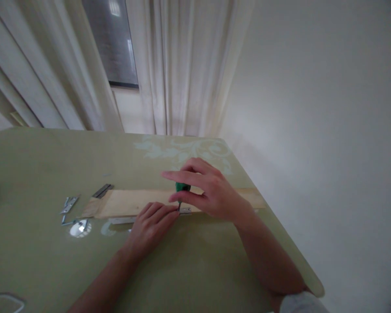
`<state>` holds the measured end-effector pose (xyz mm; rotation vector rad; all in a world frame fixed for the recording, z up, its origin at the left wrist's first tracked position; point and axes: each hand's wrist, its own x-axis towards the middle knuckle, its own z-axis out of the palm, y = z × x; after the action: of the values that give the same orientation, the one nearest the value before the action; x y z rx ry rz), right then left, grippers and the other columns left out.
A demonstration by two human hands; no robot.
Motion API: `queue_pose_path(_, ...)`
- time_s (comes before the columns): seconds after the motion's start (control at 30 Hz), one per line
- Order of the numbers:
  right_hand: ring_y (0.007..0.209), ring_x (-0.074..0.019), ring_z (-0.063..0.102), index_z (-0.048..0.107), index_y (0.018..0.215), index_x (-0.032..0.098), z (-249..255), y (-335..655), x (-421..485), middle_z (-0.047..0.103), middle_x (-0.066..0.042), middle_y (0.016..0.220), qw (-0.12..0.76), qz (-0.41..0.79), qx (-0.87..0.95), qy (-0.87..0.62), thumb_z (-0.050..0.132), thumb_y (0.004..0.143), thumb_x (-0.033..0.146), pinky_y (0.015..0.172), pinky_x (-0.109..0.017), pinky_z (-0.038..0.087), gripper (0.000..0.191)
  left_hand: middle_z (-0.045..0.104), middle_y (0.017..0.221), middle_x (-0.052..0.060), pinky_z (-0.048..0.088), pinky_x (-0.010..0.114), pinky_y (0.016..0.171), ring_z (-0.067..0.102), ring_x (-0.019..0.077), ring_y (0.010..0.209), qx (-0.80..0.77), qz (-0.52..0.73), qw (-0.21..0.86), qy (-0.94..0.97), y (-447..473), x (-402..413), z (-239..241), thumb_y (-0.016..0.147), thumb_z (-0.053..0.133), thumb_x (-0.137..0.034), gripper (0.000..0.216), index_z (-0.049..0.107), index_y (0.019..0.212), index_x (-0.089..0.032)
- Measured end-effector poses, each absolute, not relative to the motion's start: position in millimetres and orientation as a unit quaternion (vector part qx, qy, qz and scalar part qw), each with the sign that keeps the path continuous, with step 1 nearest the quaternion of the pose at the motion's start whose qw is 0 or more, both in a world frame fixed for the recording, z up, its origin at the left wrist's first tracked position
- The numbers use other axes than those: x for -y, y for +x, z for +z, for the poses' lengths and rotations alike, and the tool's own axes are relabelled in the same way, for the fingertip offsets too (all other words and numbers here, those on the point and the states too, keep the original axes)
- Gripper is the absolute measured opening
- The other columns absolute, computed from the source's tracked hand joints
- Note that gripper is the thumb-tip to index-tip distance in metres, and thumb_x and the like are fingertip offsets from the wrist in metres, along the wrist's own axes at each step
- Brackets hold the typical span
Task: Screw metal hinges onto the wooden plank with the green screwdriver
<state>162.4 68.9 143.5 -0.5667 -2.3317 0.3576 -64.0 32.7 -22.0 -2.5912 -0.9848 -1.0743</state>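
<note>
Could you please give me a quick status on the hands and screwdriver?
Right hand around green screwdriver, pointed down at metal plate. Left hand at near edge of wooden board. Loose metal parts off left, away from hands.

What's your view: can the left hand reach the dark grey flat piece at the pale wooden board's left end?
Probably yes: only the wooden board separates the left hand from that grey piece.
</note>
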Motion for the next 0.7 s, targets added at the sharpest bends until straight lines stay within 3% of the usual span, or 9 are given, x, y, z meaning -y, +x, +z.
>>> queue_pose_path(0.1,0.120,-0.0183,0.064,0.047,0.160,0.027,143.1,163.9,-67.9,0.070,-0.008,0.131,0.305,0.214,0.909,-0.187,0.058,0.107,0.026,0.106,-0.035,0.049,0.054,0.078,0.116,0.008,0.050,0.039,0.089,0.065,0.0222,0.098,0.330,-0.359,0.088,-0.869,-63.8,-32.8,-22.1,0.103,0.060,-0.019,0.019,0.072,0.119,-0.018)
queue_pose_path(0.17,0.109,-0.0169,0.067,0.054,0.155,0.029,142.2,165.3,-68.0,0.073,-0.006,0.120,0.305,0.208,0.910,-0.189,0.058,0.107,0.028,0.100,-0.032,0.052,0.048,0.077,0.118,0.009,0.051,0.039,0.091,0.066,0.0222,0.099,0.332,-0.355,0.088,-0.869,-64.0,-33.2,-22.9,0.104,0.059,-0.019,0.021,0.072,0.120,-0.019)
queue_pose_path(0.27,0.092,-0.0176,0.065,0.067,0.142,0.026,141.4,166.8,-68.2,0.070,-0.004,0.100,0.332,0.129,0.904,-0.236,0.069,0.099,0.045,0.089,-0.031,0.053,0.047,0.078,0.118,0.009,0.051,0.040,0.092,0.066,0.0227,0.102,0.328,-0.355,0.094,-0.870,-64.9,-33.5,-22.4,0.103,0.058,-0.018,0.022,0.072,0.121,-0.020)
queue_pose_path(0.33,0.102,-0.0203,0.065,0.061,0.148,0.025,142.6,167.9,-67.8,0.072,-0.007,0.110,0.333,0.119,0.902,-0.247,0.070,0.099,0.046,0.095,-0.035,0.053,0.054,0.078,0.118,0.008,0.051,0.039,0.090,0.066,0.0227,0.101,0.325,-0.352,0.095,-0.873,-65.5,-33.4,-20.5,0.103,0.059,-0.018,0.022,0.073,0.120,-0.020)
queue_pose_path(0.43,0.119,-0.0199,0.064,0.049,0.158,0.027,144.1,169.6,-67.7,0.070,-0.009,0.132,0.319,0.176,0.905,-0.218,0.056,0.108,0.031,0.107,-0.037,0.049,0.051,0.078,0.119,0.008,0.051,0.038,0.087,0.066,0.0218,0.098,0.320,-0.348,0.093,-0.876,-66.2,-33.3,-17.3,0.103,0.059,-0.017,0.021,0.073,0.118,-0.019)
queue_pose_path(0.53,0.102,-0.0172,0.067,0.063,0.146,0.026,141.6,169.3,-68.9,0.073,-0.006,0.112,0.344,0.170,0.897,-0.218,0.061,0.106,0.036,0.095,-0.031,0.053,0.042,0.078,0.120,0.008,0.051,0.038,0.087,0.066,0.0215,0.097,0.317,-0.346,0.095,-0.878,-66.6,-33.3,-16.3,0.103,0.058,-0.017,0.021,0.072,0.119,-0.019)
queue_pose_path(0.6,0.094,-0.0175,0.065,0.068,0.141,0.024,140.0,168.0,-68.6,0.071,-0.005,0.103,0.354,0.145,0.896,-0.227,0.068,0.101,0.044,0.091,-0.031,0.053,0.045,0.077,0.120,0.008,0.051,0.039,0.088,0.066,0.0222,0.099,0.320,-0.345,0.099,-0.877,-67.0,-33.3,-16.9,0.104,0.058,-0.018,0.022,0.072,0.120,-0.019)
queue_pose_path(0.7,0.114,-0.0197,0.064,0.050,0.157,0.025,140.5,166.1,-65.7,0.070,-0.009,0.125,0.319,0.183,0.907,-0.204,0.059,0.106,0.036,0.105,-0.035,0.050,0.053,0.077,0.120,0.009,0.051,0.039,0.088,0.066,0.0228,0.100,0.317,-0.343,0.099,-0.878,-68.0,-33.0,-17.8,0.104,0.058,-0.018,0.021,0.072,0.120,-0.019)
